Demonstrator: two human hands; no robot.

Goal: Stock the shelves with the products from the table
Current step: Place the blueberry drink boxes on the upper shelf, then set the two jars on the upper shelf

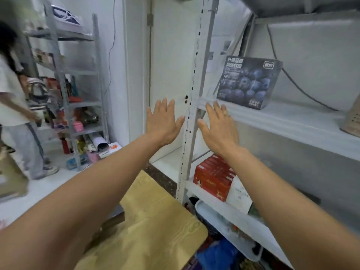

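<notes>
A dark blue box printed with blueberries (248,82) stands upright on the white shelf (282,121) at the right. My left hand (163,123) and my right hand (219,127) are stretched out in front of me, fingers straight and spread, holding nothing. They hover on either side of the shelf's grey perforated upright (191,106), below and left of the blue box. One shelf lower stand red boxes (213,178) beside a white box (240,195). A corner of the light wooden table (155,227) shows below my arms.
A brown carton (352,119) sits at the shelf's right edge. A white tray (220,221) and a blue bag (216,254) lie under the lowest shelf. Another person (15,106) stands at the left by a second grey rack (78,106) full of goods.
</notes>
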